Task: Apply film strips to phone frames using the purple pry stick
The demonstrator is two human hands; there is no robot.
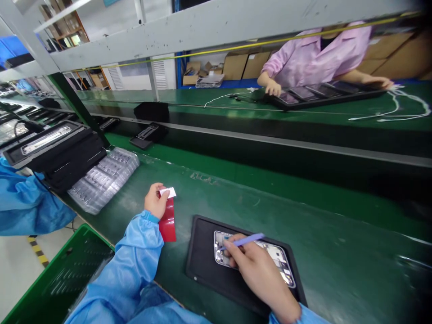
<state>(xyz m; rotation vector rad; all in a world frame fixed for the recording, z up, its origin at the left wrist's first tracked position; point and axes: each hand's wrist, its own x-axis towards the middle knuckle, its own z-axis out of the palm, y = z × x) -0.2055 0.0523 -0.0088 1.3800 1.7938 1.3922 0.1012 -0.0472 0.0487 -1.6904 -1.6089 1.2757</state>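
Note:
My right hand (258, 265) pinches a purple plastic stick (251, 238), like a pry tool or tweezers. Its lower end reaches the left part of an open phone frame (278, 258) with bare inner parts. The frame lies in a black tray (205, 252) on the green bench, partly covered by my right hand. To the left, my left hand (156, 201) is closed on a small white sticker sheet (168, 192), thumb on top. A red film strip (168, 225) hangs just below it, beside my blue sleeve; whether it joins the white piece I cannot tell.
Clear plastic trays (104, 180) are stacked at the bench's left, near a black case (67, 153). Below stands a green crate (67, 270). Across the dark conveyor (236, 148), a person in pink (317, 58) holds a black tray of phones (320, 93). A blue sleeve (30, 202) shows at left.

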